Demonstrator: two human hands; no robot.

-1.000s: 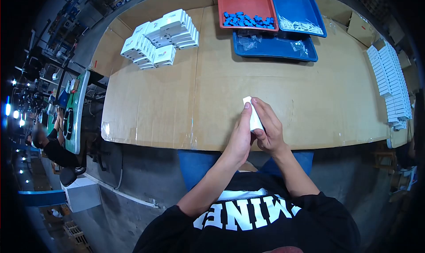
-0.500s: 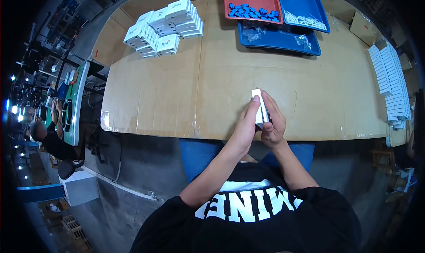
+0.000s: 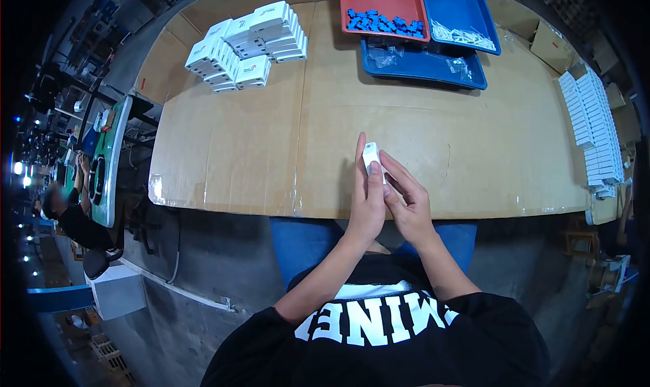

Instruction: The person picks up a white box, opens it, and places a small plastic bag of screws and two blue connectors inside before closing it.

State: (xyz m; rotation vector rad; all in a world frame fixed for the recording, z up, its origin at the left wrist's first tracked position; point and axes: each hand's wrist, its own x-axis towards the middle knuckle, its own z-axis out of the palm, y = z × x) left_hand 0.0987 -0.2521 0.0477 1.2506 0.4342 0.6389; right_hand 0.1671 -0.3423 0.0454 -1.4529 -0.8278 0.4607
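Observation:
A small white box (image 3: 370,153) stands on end between my two hands, above the table's near side. My left hand (image 3: 366,204) holds it, the thumb lying along its near face and a finger stretched up its left side. From the right, my right hand (image 3: 411,208) closes on the box with its fingertips and thumb. Much of the box's lower part is hidden behind the fingers.
Stacked white boxes (image 3: 252,72) stand at the back left of the cardboard-covered table (image 3: 230,143). A red tray (image 3: 382,1) of blue pieces and blue trays (image 3: 450,1) lie at the back. More white boxes (image 3: 599,130) line the right. A person (image 3: 81,218) sits far left.
Both hands have shifted left with the white box and turned it, so its narrow end now shows. A left finger has straightened up beside it.

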